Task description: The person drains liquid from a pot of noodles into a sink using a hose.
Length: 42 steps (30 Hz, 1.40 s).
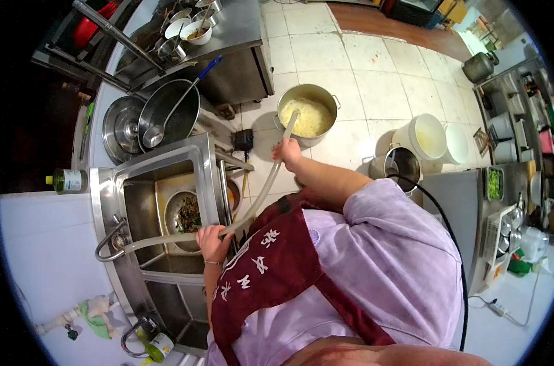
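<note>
A pale translucent hose (261, 196) runs from the curved sink faucet (109, 241) to a large metal pot (330, 125) on the floor. My right hand (287, 154) is wrapped round the hose near its far end, which points into the pot over foamy, yellowish contents (307, 116). Lower down, at the sink's edge, my left hand (213, 244) is closed round the same hose. Under the hose, in the sink basin (141, 210), sits a metal bowl (173, 213) with dark and green scraps.
Left of the pot stands a steel counter (234, 30) with bowls. A big dark pot (182, 116) holds a blue-handled ladle (194, 85). White buckets (428, 135) and an empty metal pot (402, 163) are on the floor at right, near loaded shelves (509, 104).
</note>
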Tool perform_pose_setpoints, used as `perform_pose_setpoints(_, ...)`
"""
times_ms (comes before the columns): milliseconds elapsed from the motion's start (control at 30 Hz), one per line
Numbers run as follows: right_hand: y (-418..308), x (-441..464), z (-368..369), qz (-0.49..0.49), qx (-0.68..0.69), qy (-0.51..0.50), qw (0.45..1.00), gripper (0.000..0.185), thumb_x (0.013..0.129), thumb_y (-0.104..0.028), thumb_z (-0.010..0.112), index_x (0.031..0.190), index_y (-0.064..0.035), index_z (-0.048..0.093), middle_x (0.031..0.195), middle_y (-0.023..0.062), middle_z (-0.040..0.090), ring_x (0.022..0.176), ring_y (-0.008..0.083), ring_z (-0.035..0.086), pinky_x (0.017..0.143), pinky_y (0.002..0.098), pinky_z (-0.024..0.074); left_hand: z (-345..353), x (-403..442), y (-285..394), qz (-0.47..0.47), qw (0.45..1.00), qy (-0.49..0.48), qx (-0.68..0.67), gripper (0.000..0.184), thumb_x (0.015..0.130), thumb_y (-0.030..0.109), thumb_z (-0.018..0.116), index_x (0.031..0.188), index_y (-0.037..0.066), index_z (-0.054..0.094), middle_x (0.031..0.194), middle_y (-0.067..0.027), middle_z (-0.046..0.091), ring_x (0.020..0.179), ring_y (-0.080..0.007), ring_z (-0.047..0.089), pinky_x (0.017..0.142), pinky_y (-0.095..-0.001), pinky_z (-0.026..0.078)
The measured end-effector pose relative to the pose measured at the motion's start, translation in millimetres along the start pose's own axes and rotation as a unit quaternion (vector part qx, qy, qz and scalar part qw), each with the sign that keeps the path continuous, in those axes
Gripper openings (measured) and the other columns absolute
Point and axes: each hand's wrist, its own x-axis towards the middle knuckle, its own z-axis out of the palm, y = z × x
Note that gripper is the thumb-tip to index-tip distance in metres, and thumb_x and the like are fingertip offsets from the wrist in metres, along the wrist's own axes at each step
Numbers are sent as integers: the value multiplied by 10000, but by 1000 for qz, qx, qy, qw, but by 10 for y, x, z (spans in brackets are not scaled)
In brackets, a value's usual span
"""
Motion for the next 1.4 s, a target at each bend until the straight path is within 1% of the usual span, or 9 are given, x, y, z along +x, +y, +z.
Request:
perform_pose_setpoints(367,-173,464,-243,111,67,-81,988,242,905,-179,350,992,44,386,817,179,515,685,284,566,623,418,528,168,347,99,-46,996,70,20,327,666,331,699,865,81,628,903,-66,559,917,-279,474,895,-427,325)
perform_pose_setpoints(567,-371,556,-260,118,51,-64,990,276,909,-194,316,980,49,428,814,175,532,748,300,569,672,439,507,355,518,114,-5,984,160,78,435,636,198,752,998,41,567,1065,-128,500,1008,-334,457,938,-485,322)
perform_pose_setpoints(667,-353,679,-340,126,29,-87,988,271,899,-202,328,991,28,438,828,161,534,739,295,564,681,433,509,371,534,229,-103,960,218,145,651,605,194,775,1146,-4,473,1128,-184,466,1074,-377,425,965,-486,309)
perform_pose_setpoints(767,-367,731,-390,155,56,-95,982,271,880,-168,379,1028,59,379,836,183,494,703,329,572,661,450,532,471,519,122,-224,927,246,174,946,588,384,763,1272,-82,304,1200,-274,390,1143,-447,347,969,-526,284)
perform_pose_setpoints(867,-404,814,-448,185,50,-106,976,264,884,-156,375,1035,60,362,832,177,488,675,329,573,656,453,536,535,554,153,-332,900,243,145,986,593,475,732,1275,-90,298,1225,-299,375,1171,-448,331,971,-524,285)
perform_pose_setpoints(1000,-469,881,-532,198,38,-131,971,250,881,-140,363,1014,71,357,818,174,480,684,331,579,659,463,539,802,488,-21,-403,886,165,161,931,643,543,672,1308,-2,315,1291,-243,379,1212,-360,358,973,-498,305)
perform_pose_setpoints(1100,-578,805,-532,200,23,-134,970,231,866,-115,360,995,78,356,773,165,476,699,332,585,671,476,538,826,454,-61,-413,892,76,167,809,705,523,616,1275,7,364,1287,-196,410,1213,-378,347,987,-504,267)
perform_pose_setpoints(1333,-616,848,-607,207,-5,-163,965,222,867,-108,381,993,74,364,798,191,514,724,324,598,680,467,540,878,447,-51,-373,895,116,214,675,742,514,583,1204,44,435,1217,-162,474,1200,-338,375,964,-499,290)
perform_pose_setpoints(1400,-625,819,-632,207,-8,-164,964,221,866,-111,388,987,73,369,805,196,524,728,318,601,679,459,541,898,405,-94,-289,914,192,210,645,740,509,587,1165,40,457,1165,-160,499,1152,-331,414,924,-504,327)
